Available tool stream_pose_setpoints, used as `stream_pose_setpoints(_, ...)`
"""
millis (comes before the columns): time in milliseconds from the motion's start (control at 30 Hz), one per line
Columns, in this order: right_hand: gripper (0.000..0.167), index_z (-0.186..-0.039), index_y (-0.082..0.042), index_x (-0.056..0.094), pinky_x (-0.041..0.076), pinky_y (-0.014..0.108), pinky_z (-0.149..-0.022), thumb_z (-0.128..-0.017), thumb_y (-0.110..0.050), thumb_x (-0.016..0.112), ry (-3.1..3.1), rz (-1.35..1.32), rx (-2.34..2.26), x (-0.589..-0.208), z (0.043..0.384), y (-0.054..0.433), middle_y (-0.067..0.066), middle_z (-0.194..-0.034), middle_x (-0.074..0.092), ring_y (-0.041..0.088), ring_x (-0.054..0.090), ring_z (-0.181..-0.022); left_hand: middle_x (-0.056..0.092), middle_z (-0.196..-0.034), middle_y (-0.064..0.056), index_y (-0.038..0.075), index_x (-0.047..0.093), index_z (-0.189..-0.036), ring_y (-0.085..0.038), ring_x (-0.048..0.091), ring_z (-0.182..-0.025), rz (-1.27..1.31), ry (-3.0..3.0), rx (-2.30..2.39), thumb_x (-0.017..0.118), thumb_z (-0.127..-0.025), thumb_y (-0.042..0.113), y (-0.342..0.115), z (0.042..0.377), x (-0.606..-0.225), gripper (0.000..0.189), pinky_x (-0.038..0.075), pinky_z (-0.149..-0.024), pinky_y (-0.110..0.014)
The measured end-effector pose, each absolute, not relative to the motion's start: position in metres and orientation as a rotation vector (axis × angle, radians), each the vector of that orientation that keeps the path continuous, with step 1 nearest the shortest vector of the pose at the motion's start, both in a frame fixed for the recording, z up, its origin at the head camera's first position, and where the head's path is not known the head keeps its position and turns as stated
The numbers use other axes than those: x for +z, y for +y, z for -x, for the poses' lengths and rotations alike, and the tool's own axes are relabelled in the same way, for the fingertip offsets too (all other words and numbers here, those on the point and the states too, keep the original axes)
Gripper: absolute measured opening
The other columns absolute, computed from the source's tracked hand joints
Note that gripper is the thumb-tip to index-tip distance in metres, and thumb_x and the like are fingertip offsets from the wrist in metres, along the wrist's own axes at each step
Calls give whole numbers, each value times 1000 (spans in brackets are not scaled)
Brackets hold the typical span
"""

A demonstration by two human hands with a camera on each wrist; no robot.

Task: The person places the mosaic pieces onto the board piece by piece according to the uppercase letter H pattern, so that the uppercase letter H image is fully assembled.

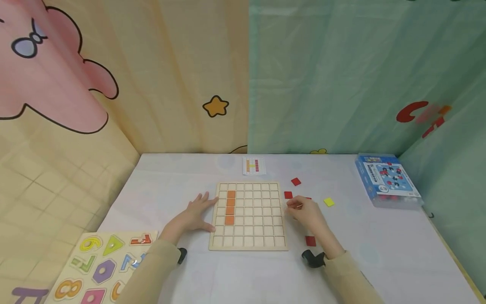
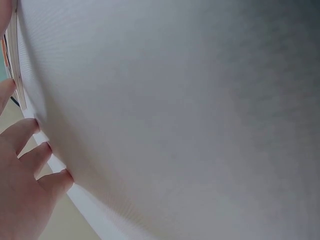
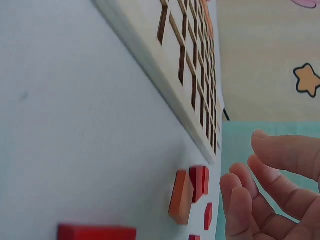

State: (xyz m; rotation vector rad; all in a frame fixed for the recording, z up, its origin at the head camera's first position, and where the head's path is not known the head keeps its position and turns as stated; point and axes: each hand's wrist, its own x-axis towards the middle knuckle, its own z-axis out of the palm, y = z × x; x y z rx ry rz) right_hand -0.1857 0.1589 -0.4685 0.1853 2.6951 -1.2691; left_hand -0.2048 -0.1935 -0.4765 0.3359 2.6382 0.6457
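A wooden grid board (image 1: pixel 248 230) lies in the middle of the table, with three orange squares (image 1: pixel 230 210) in one column on its left side. My left hand (image 1: pixel 193 214) has its fingers spread, thumb and index touching the board's left edge. Right of the board, my right hand (image 1: pixel 306 213) hovers with loosely bent fingers; the right wrist view shows a gap between thumb and fingers (image 3: pixel 240 210) and nothing held. Near it in that view is an orange tile (image 3: pixel 181 197), hidden in the head view. Red tiles (image 1: pixel 288 195) and a yellow tile (image 1: pixel 328 202) lie around this hand.
A small pattern card (image 1: pixel 254 166) lies behind the board. At the back right is a blue box (image 1: pixel 391 179). A number-and-shape puzzle (image 1: pixel 103 270) sits at the front left, partly under the left sleeve. Curtains (image 1: pixel 322 76) hang behind the table.
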Motion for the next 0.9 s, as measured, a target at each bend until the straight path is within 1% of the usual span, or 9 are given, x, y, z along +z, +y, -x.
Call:
stream_pose_setpoints(200, 24, -109, -4, 66, 58, 32, -74, -89, -15, 70, 2709, -244, -1217, -471, 183, 179, 12, -103, 69, 22, 64, -87, 11, -164, -21, 13, 34, -154, -43, 2, -152, -337, 2638, 650, 89, -69, 29, -193, 205, -475, 102, 6, -121, -62)
stream_pose_setpoints(367, 25, -108, 0, 66, 58, 36, -77, -87, -13, 72, 2720, -242, -1206, -474, 180, 183, 16, -103, 69, 26, 63, -91, 11, -164, -21, 14, 34, -154, -43, 2, -152, -334, 2639, 646, 89, -69, 30, -193, 205, -476, 102, 6, -121, -62)
stream_pose_setpoints(500, 29, -109, 0, 67, 58, 39, -80, -86, -17, 74, 2736, -229, -1148, -478, 179, 184, 16, -104, 68, 27, 62, -94, 11, -164, -21, 14, 34, -154, -43, 2, -152, -341, 2641, 648, 89, -69, 30, -194, 205, -477, 102, 6, -121, -63)
stream_pose_setpoints(567, 31, -110, 0, 67, 58, 39, -78, -86, -17, 74, 2753, -213, -1108, -480, 178, 183, 15, -104, 67, 27, 60, -92, 11, -164, -21, 14, 34, -154, -43, 2, -152, -341, 2640, 649, 89, -69, 30, -194, 205, -477, 103, 7, -121, -63)
stream_pose_setpoints(733, 29, -110, 0, 67, 56, 33, -69, -85, -14, 75, 2781, -190, -1048, -486, 178, 182, 14, -99, 64, 24, 56, -86, 12, -164, -20, 14, 34, -154, -42, 2, -152, -333, 2642, 651, 89, -69, 30, -193, 205, -477, 103, 7, -121, -63)
stream_pose_setpoints(900, 30, -108, 0, 67, 56, 30, -68, -84, -13, 77, 2776, -202, -1021, -487, 176, 181, 12, -95, 64, 22, 58, -83, 11, -164, -20, 14, 34, -154, -42, 2, -152, -331, 2640, 658, 89, -68, 30, -194, 205, -478, 103, 6, -121, -63)
